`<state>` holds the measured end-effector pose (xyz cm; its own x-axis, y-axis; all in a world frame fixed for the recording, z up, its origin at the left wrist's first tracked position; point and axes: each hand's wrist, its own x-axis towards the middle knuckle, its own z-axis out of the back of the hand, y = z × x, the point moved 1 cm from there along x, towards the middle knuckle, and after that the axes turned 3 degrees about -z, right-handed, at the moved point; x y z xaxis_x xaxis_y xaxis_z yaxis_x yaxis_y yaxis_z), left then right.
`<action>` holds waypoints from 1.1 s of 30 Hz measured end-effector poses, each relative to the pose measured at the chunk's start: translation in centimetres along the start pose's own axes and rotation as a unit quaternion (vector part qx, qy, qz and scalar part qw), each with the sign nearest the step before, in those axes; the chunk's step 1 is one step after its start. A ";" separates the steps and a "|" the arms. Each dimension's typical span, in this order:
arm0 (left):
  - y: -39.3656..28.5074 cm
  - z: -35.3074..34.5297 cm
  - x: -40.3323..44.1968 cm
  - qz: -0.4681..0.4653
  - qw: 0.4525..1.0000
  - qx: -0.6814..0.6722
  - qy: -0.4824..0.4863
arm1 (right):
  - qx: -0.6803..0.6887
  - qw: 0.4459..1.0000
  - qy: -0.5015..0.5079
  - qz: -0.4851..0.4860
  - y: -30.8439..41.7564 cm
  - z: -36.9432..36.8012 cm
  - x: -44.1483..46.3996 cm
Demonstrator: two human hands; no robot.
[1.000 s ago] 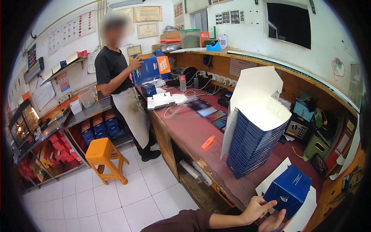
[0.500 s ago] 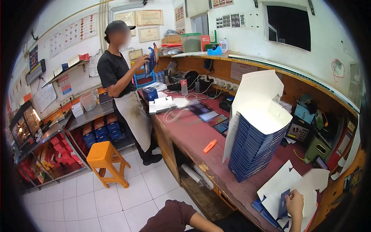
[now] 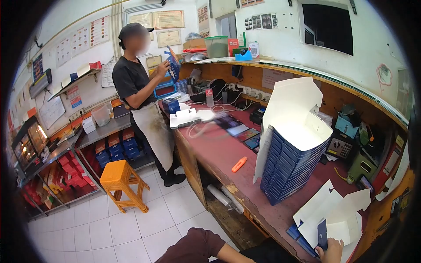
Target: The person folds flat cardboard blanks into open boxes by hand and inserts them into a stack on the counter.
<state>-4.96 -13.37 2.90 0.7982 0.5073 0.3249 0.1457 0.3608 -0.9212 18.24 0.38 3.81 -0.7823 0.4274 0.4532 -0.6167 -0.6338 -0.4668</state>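
Note:
At the lower right, my right hand is closed on the edge of a blue side flap of a part-folded cardboard box, white inside and blue outside. Its white panels stand up at angles around a shallow hollow. Beneath it lie more flat blue-edged cardboard pieces. To its left rises a tall stack of nested blue boxes with white insides, the top one's lid raised. From the bottom middle comes my left sleeve and forearm; the left hand itself is out of view.
An orange cutter-like tool and phones lie on the red tabletop. A safe stands behind the box. Across the table, a person in an apron holds a blue box. An orange stool stands on the floor.
My right hand has moved down along the blue flap to the box's near edge. The box's right panel, blurred before, now stands still. The person opposite has shifted their blue box slightly.

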 end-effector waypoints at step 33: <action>-11.4 18.8 0.3 -0.048 0.545 0.713 -0.438 | 0.379 0.919 0.078 0.079 -2.3 11.8 32.4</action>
<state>-17.40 -2.61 17.47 0.1501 0.3859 0.9102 -0.9391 0.3434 0.0093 -4.69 8.10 28.48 -0.8966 0.3402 0.2834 -0.3015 -0.9378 0.1719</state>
